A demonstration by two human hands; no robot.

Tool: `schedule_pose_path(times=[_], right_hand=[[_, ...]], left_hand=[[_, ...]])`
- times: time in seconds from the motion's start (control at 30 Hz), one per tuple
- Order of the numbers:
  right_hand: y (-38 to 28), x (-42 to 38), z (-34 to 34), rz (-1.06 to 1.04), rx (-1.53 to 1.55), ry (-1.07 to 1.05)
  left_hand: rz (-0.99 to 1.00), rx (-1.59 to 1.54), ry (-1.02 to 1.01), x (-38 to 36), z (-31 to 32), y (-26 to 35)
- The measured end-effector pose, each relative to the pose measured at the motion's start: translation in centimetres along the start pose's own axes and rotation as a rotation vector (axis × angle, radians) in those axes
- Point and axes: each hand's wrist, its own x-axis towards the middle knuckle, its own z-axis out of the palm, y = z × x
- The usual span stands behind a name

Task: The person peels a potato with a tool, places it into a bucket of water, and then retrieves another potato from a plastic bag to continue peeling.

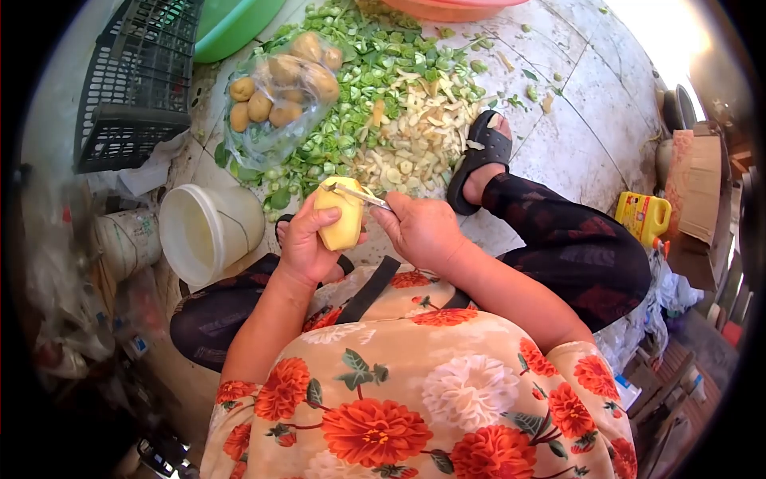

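A peeled yellow potato [343, 223] rests in my left hand [307, 239], its fingers wrapped around the side and underneath. My right hand [427, 231] is closed around the handle of a metal peeler [359, 194], whose blade lies across the potato's upper end. Just beyond my hands, pale potato peels [411, 144] are heaped on the floor. Unpeeled brown potatoes [259, 106] sit in and around a clear plastic bag [275, 148] ahead on the left.
Green vegetable trimmings [375, 64] cover the tiled floor [566, 112] ahead. A white bucket [211, 231] stands left, near a black crate [140, 88] and a green basin [231, 28]. A sandalled foot [479, 160] is beside the peels. A yellow jug [642, 219] stands right.
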Motion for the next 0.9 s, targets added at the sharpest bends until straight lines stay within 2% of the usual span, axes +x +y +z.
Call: schedule_pose_path(times=[0.03, 0.07, 0.1, 0.13, 0.17, 0.33, 0.4, 0.47, 0.7, 0.73, 0.77, 0.8, 0.9], right_hand=[[0.6, 0.4, 0.1, 0.075, -0.035, 0.026], [1.7, 1.0, 0.3, 0.076, -0.035, 0.032], [2.8, 1.7, 0.2, 0.174, -0.034, 0.021], [3.4, 2.0, 0.2, 0.267, -0.035, 0.002], [3.8, 1.9, 0.4, 0.249, 0.058, 0.031], [1.6, 1.1, -0.7, 0.091, 0.105, 0.051], [0.7, 0.5, -1.1, 0.054, 0.127, 0.026], [0.3, 0.1, -0.9, -0.049, 0.093, 0.037], [1.9, 0.4, 0.0, 0.012, 0.053, 0.015], [4.1, 0.9, 1.2, 0.109, -0.027, -0.040], [5.2, 0.9, 1.9, 0.218, -0.100, -0.088], [4.7, 1.0, 1.5, 0.219, -0.098, -0.084], [2.9, 1.4, 0.1, 0.256, -0.022, -0.037]], left_hand=[[-0.002, 0.000, -0.003, -0.1, 0.2, -0.2], [0.010, 0.009, -0.115, -0.3, 0.5, -0.2], [0.020, 0.023, -0.228, -0.4, 0.8, 0.0], [0.022, 0.026, -0.230, -0.4, 1.1, 0.3], [0.042, 0.052, -0.189, -0.5, 1.2, 0.4], [0.156, 0.178, -0.038, 0.0, 1.7, -0.2], [0.255, 0.431, 0.104, 0.2, 1.4, -0.5], [0.240, 0.416, 0.117, 0.4, 0.9, -0.6], [0.224, 0.481, 0.023, 0.2, -0.1, -0.4], [0.224, 0.486, 0.018, 0.0, 0.5, -0.4], [0.253, 0.460, -0.072, -0.5, 1.5, -0.2], [0.291, 0.426, -0.152, -0.8, 1.9, 0.1], [0.290, 0.386, -0.054, -0.4, 1.5, 0.2]])
